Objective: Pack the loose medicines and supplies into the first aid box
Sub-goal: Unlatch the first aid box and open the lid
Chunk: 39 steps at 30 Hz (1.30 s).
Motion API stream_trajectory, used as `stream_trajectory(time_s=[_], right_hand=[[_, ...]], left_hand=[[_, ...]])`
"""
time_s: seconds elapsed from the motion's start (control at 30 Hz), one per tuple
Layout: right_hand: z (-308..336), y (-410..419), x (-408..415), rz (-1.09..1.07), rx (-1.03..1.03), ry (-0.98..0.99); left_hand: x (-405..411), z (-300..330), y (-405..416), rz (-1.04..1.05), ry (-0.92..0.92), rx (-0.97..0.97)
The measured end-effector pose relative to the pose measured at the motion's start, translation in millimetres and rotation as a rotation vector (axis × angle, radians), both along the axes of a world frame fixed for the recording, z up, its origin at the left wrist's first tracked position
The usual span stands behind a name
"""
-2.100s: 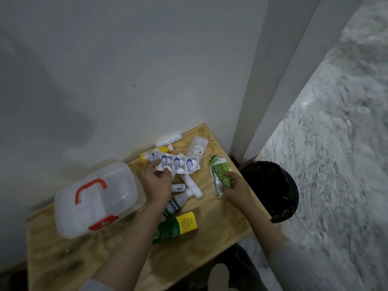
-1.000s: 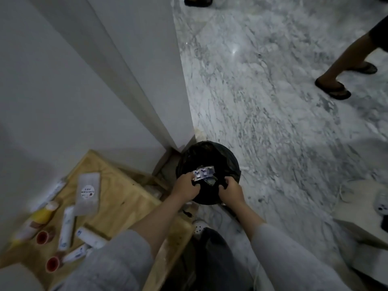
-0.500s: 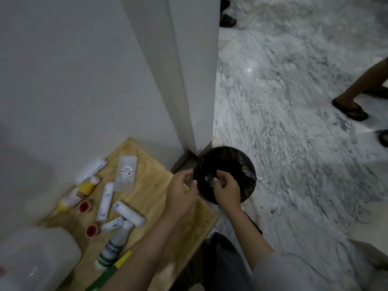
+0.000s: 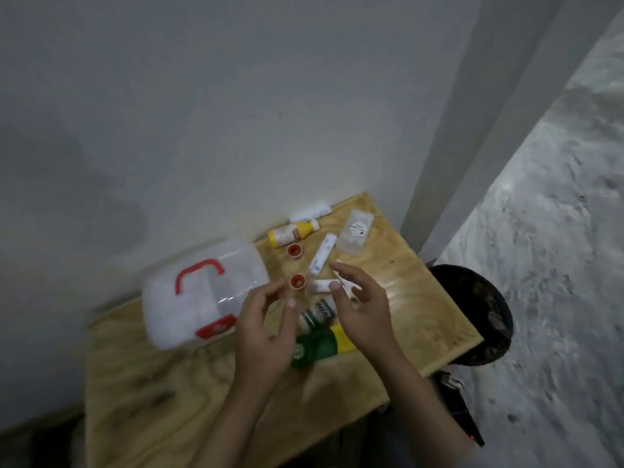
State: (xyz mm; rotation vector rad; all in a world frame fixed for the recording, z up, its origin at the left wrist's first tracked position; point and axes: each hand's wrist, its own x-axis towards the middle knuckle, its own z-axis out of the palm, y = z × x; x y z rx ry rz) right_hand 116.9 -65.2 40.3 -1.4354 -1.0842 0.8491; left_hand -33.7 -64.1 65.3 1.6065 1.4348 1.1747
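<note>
- Left hand, centre of frame: raised above the wooden table, fingers loosely curled and spread, nothing held. Apparently poised to reach for the next item.
- Right hand, just right of centre: palm turned inward, fingers part-open, nothing visibly gripped; motion blur limits certainty at the fingertips.
- First aid box, left of centre: white translucent case with red handle and red latch, lid closed, lying on the table beside the loose items. Judged: must be unlatched before anything goes in.
- Loose supplies, grouped between the box and the right table edge, within easy reach of both hands:
  - Yellow bottle, lying on its side near the wall.
  - White tube, above it, against the wall.
  - Clear flat packet, upper right of the group.
  - Long white tube, lying diagonally, centre of the group.
  - Two small red-capped containers, one above the other, just right of the box.
  - Green and white bottle, partly hidden behind the hands.
  - Green and yellow carton, lying flat, lower edge of the group, between the wrists.
- Black bin, right of the table on the floor: apart from the supplies.
- Progress, judged: nothing packed yet; all visible items remain outside the closed box.
</note>
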Motion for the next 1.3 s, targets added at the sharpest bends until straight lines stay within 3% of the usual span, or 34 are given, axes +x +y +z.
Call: stream_trajectory(time_s=[0.13,0.27,0.6,1.0,1.3], right_hand=[[5.4,8.0,-54.3,0.214,0.187,-0.152],[-5.6,23.7,-83.8,0.426,0.285,-0.378],[-41.3,70.5,-80.4,0.687,0.355,-0.734],[-53.4,64.3,-91.8,0.569,0.523,-1.077],[-56.6,66.2,-86.3,0.582,0.617,-1.048]], left_hand=[[-69.8,-4.2,-11.1,0.193,0.048,0.142],[-122.5,-32.3,-14.5,0.333,-0.008,0.135],[-159.1,-96.1,9.7,0.274,0.154,0.335],[-150.0,-117.9,10.9,0.273,0.123,0.409],[-149.0,-118.1,11.3,0.270,0.127,0.382]])
